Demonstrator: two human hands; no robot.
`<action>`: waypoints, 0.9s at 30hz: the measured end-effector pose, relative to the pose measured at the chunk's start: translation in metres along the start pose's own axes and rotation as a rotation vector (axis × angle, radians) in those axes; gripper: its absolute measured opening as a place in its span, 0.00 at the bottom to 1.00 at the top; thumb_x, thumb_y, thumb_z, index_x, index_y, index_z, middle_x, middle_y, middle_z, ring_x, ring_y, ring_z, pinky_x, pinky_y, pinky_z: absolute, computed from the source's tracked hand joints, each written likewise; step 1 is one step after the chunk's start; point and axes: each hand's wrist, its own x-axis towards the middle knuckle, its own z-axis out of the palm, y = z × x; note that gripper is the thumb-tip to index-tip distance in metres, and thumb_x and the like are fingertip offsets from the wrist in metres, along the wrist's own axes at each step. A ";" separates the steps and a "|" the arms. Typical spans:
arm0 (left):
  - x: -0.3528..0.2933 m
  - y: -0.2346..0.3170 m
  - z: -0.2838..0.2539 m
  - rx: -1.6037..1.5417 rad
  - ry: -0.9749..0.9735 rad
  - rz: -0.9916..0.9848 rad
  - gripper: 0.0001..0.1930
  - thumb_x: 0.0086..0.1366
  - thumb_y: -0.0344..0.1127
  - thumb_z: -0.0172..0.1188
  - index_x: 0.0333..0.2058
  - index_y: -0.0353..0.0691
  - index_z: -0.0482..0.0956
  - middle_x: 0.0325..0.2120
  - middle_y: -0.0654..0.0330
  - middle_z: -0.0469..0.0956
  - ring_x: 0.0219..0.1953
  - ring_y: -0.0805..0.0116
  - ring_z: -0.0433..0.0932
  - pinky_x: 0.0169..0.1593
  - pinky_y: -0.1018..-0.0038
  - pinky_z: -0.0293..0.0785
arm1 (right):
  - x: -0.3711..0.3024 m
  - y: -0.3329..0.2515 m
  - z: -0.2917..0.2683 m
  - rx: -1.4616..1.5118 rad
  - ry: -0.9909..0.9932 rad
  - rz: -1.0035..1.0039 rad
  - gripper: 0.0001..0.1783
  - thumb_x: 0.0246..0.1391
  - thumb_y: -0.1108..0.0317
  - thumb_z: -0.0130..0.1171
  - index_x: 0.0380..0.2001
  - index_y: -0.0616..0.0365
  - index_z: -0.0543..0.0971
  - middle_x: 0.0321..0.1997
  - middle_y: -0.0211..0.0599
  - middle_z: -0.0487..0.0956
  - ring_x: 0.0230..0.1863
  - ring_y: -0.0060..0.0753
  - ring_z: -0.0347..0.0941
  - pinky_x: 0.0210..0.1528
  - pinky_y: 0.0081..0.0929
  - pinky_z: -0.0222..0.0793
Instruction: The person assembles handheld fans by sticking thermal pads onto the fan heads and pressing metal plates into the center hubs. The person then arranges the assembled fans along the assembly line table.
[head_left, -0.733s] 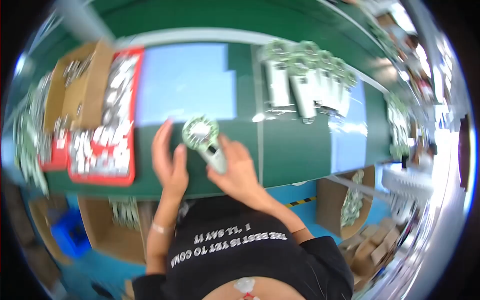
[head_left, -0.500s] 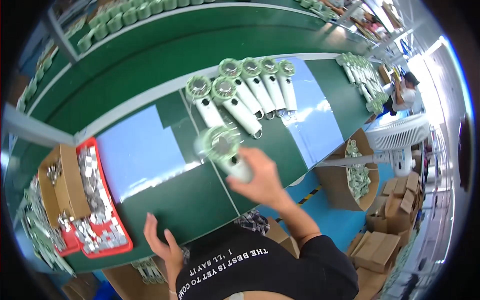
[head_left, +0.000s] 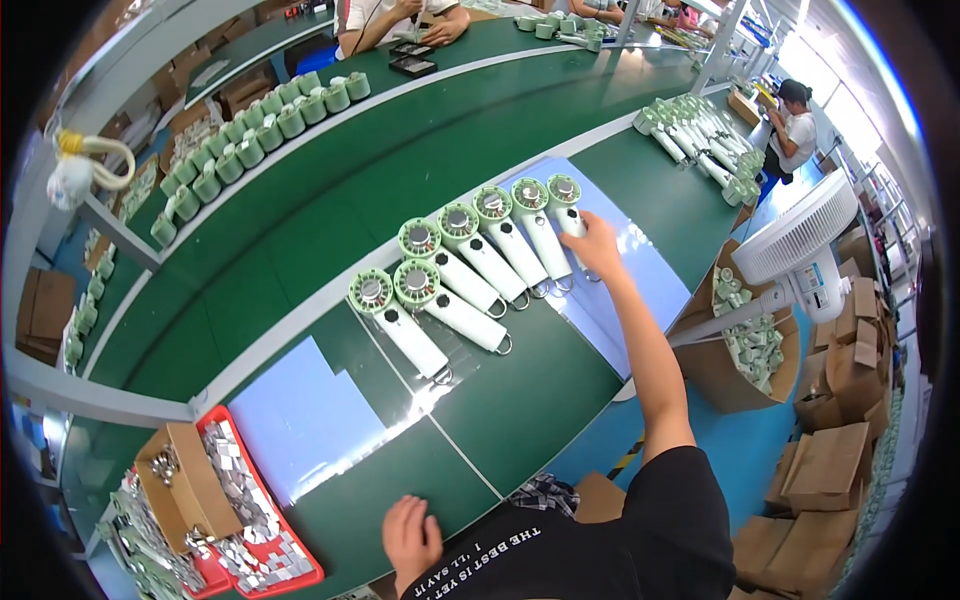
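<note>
Several white handheld fans with round green heads lie in a slanting row on the green table. At the row's right end, my right hand (head_left: 596,246) has its fingers around the handle of the last handheld fan (head_left: 564,190), which rests on a blue sheet (head_left: 640,270). The leftmost handheld fan (head_left: 412,342) lies apart from my hands, its metal loop toward me. Near the table's front edge, my left hand (head_left: 410,538) is empty, its fingers slightly bent and the thumb apart.
Left of me stand a red tray (head_left: 312,577) of small metal pieces and an open cardboard box (head_left: 190,480). Another blue sheet (head_left: 300,420) lies nearby. At right are a white standing fan (head_left: 800,235) and a carton of green parts (head_left: 760,350). Co-workers sit beyond the tables.
The handheld fan my right hand held now lies at the row's left end. That hand has moved right to the last fan. My view has shifted, and my left hand's fingers are more bent.
</note>
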 end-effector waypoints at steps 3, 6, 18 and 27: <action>0.054 0.028 0.023 -0.099 -0.222 0.215 0.17 0.55 0.26 0.65 0.45 0.35 0.80 0.46 0.51 0.80 0.53 0.50 0.79 0.60 0.57 0.73 | 0.005 0.014 0.004 -0.095 0.085 -0.077 0.36 0.42 0.54 0.70 0.52 0.67 0.79 0.43 0.56 0.81 0.48 0.54 0.78 0.53 0.44 0.72; 0.109 0.061 0.067 -0.221 -0.493 0.480 0.17 0.59 0.28 0.64 0.48 0.36 0.79 0.50 0.52 0.79 0.56 0.52 0.77 0.62 0.58 0.72 | 0.001 0.018 -0.007 -0.079 0.068 -0.024 0.37 0.46 0.49 0.69 0.55 0.63 0.77 0.47 0.54 0.79 0.49 0.54 0.77 0.54 0.45 0.71; 0.217 0.133 0.204 -0.227 -0.873 0.968 0.35 0.63 0.41 0.61 0.67 0.38 0.63 0.69 0.44 0.58 0.71 0.46 0.56 0.72 0.52 0.54 | 0.060 0.146 -0.049 -0.376 0.477 0.247 0.37 0.54 0.56 0.65 0.61 0.64 0.68 0.63 0.58 0.67 0.65 0.57 0.62 0.65 0.53 0.58; 0.213 0.130 0.209 -0.218 -0.954 0.884 0.35 0.62 0.40 0.59 0.67 0.37 0.63 0.69 0.43 0.58 0.72 0.48 0.56 0.71 0.54 0.53 | 0.158 0.194 -0.075 -0.490 0.523 0.480 0.25 0.54 0.56 0.62 0.50 0.61 0.75 0.57 0.48 0.71 0.59 0.52 0.64 0.58 0.53 0.60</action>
